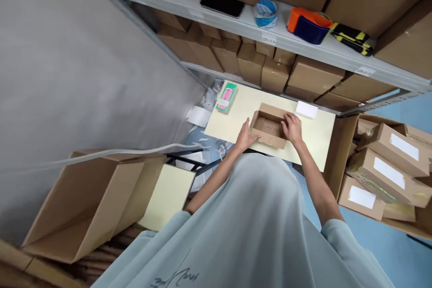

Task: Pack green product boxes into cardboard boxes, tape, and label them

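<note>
A small open cardboard box point(269, 138) with its flaps up lies on a pale yellow tabletop point(313, 137) and looks empty inside. My left hand point(245, 137) holds its near left corner, with the thumb along the front side and the fingers against the left side. Over the right wall curl the fingers of my right hand point(292, 128), their tips partly inside the box. A green package with a pink item showing in its front point(227, 98) lies at the table's far left. Behind my right hand is a stack of white labels or cards point(306, 110).
A shelf point(232, 18) holds a black phone point(222, 3), blue-white tape roll point(266, 13), orange-and-blue tape dispenser point(308, 26) and yellow-black cutters point(353, 38). Labelled parcels point(388, 173) fill a carton at right. A large open carton point(91, 202) stands left, near a white cable point(148, 150).
</note>
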The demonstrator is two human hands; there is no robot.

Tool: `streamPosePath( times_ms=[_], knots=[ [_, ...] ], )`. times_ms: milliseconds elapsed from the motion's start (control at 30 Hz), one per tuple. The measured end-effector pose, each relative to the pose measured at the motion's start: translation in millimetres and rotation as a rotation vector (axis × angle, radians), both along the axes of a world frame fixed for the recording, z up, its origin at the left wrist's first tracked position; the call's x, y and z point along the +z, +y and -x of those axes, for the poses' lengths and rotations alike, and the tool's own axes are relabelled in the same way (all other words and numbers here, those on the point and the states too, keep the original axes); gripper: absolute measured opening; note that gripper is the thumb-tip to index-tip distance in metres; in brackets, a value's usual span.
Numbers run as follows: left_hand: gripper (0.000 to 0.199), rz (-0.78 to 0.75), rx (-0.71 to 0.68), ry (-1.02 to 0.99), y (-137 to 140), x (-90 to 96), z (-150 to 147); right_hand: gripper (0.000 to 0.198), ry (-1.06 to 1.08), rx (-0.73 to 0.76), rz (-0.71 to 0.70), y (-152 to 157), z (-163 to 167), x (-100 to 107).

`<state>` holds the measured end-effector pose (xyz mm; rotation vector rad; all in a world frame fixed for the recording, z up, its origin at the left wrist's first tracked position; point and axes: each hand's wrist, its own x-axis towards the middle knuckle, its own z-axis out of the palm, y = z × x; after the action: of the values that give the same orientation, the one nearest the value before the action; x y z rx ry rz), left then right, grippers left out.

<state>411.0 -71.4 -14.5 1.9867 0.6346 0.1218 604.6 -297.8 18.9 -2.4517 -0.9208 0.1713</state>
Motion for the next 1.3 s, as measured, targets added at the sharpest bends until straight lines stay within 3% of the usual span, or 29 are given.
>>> streamPosePath(
  times_ms=[133,233,367,533,667,800,933,1100,1300],
  knots=[
    [0.071,-0.053,0.234,-0.133,-4,18.0,34,0.045,-0.171,0.01,-0.186,2,8,25],
    [0.053,-0.084,0.388,-0.207,-6,38.4,59,0.042,-0.211,0.061,-0.306,15,22,48],
    [0.03,-0.132,0.517,-0.293,-6,67.3,96,0.039,-0.207,0.186,-0.419,39,64,79],
    [0.008,-0.206,0.641,-0.415,-10,99.8,143,0.034,-0.184,0.362,-0.451,62,125,105],
    [0.005,-0.223,0.755,-0.481,-30,123.4,186,0.035,-0.151,0.464,-0.445,75,158,119],
    [0.004,-0.2,0.867,-0.48,-62,135.7,235,0.037,-0.102,0.551,-0.433,80,191,132],
    [0.005,-0.169,0.97,-0.447,-90,136.6,288,0.036,-0.05,0.661,-0.389,74,238,142],
    [0.01,-0.2,1.117,-0.382,-106,135.0,360,0.036,0.055,0.784,-0.354,71,304,139],
    [0.012,-0.271,1.33,-0.356,-105,134.2,428,0.04,0.13,0.93,-0.29,117,366,133]
  ],
)
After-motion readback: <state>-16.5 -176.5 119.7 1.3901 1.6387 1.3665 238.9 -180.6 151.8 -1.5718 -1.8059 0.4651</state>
